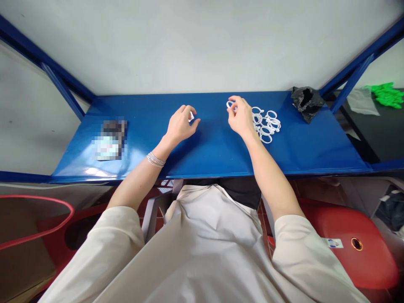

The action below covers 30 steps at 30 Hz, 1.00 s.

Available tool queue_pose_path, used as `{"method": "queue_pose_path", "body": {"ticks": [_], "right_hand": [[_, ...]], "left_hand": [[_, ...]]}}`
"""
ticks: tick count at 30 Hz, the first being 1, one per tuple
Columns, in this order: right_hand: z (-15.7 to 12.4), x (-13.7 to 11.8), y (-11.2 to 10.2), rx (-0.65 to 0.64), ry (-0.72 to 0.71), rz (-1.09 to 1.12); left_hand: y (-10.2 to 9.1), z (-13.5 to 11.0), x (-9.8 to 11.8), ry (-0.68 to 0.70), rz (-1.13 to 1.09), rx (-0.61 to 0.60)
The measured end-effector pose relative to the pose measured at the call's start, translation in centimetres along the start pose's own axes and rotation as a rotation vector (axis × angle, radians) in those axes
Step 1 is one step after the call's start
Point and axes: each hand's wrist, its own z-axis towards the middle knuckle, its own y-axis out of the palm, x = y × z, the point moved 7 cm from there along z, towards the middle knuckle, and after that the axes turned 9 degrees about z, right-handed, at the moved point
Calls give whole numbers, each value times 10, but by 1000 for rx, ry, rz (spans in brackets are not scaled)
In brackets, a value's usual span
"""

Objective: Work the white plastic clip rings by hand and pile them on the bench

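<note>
My right hand (240,115) is closed in a pinch on a white plastic curtain ring (229,104), just above the blue tabletop. Beside it, to the right, lies a loose pile of white curtain rings (266,129), some with a small knob on the rim; my wrist partly covers the pile. In my left hand (182,123), the curled fingers hold a small white piece (191,116); most of it is hidden, so its kind cannot be made out. The two hands are apart, with bare blue surface between them.
The blue table (208,155) has a grey wall behind it and blue frame bars at both sides. A crumpled black plastic bag (306,103) sits at the back right. On the left lies a blurred-out flat item (110,140). A red stool (353,244) stands below right.
</note>
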Motion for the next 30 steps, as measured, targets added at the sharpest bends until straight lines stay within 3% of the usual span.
{"method": "queue_pose_path", "body": {"ticks": [5,15,21,25,30], "right_hand": [[-7,-16,23,-96,-25,243],[-16,-20,55,-223,84,610],[-15,-23,50,-194,137,664],[-17,-24,53,-246,162,649],[-17,-28,51,-243,64,470]], "left_hand": [[-3,-2,19,79,-76,-67],[5,-2,28,156,-267,-136],[8,-4,30,164,-330,-177],[6,-4,30,163,-336,-164],[5,-6,34,200,-385,-202]]}}
